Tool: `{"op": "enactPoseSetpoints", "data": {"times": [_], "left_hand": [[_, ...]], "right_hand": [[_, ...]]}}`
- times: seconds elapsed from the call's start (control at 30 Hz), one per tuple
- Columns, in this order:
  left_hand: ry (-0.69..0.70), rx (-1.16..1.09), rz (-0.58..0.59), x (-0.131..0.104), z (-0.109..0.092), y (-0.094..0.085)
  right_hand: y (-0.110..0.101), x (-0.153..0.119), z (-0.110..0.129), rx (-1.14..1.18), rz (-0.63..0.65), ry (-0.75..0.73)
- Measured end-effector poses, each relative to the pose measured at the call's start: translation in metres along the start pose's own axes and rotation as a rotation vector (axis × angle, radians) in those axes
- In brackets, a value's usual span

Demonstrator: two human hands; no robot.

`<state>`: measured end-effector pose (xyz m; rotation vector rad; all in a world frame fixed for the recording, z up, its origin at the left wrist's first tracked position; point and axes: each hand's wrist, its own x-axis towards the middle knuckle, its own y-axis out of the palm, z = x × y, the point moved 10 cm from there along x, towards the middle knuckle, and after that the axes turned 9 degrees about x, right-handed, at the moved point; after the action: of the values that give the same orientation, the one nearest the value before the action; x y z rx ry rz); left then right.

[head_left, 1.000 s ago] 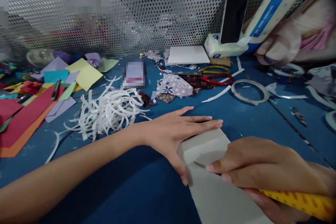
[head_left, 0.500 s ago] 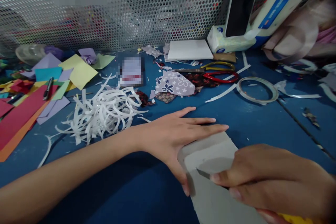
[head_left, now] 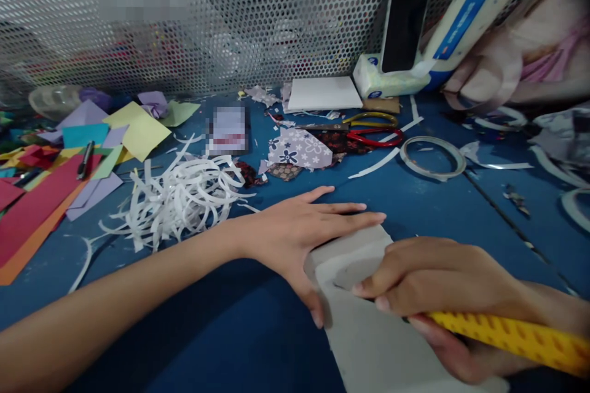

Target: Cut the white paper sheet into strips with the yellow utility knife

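Yellow knife has tilted, right fingers pinching it, left fingers spread by board on blue table before perforated screen.

- A grey metal panel full of round holes stands behind the blue table.
- Blurry colours peek through the holes.
- A dark line crosses the table's right side.
- Pale light shines on the panel.
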<state>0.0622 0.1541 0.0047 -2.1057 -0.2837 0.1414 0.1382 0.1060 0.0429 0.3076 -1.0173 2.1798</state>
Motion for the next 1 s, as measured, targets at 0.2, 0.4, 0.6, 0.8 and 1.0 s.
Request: {"op": "enactPoseSetpoints", "data": {"times": [0.2,0.4,0.6,0.8,1.0], "left_hand": [[0.024,0.020,0.002,0.001,-0.002,0.000],[0.005,0.020,0.011,0.000,-0.001,0.000],[0.027,0.018,0.007,-0.001,-0.002,0.001],[0.019,0.019,0.009,-0.001,-0.002,0.001],[0.029,0.019,-0.010,0.000,-0.002,0.000]], "right_hand": [[-0.010,0.006,0.008,0.061,0.027,-0.103],[-0.014,0.005,0.015,0.117,0.041,-0.184],[-0.012,0.012,0.008,0.182,0.026,-0.092],[-0.010,0.013,0.009,0.199,-0.013,-0.078],[-0.015,0.013,0.018,0.069,-0.065,-0.129]]}}
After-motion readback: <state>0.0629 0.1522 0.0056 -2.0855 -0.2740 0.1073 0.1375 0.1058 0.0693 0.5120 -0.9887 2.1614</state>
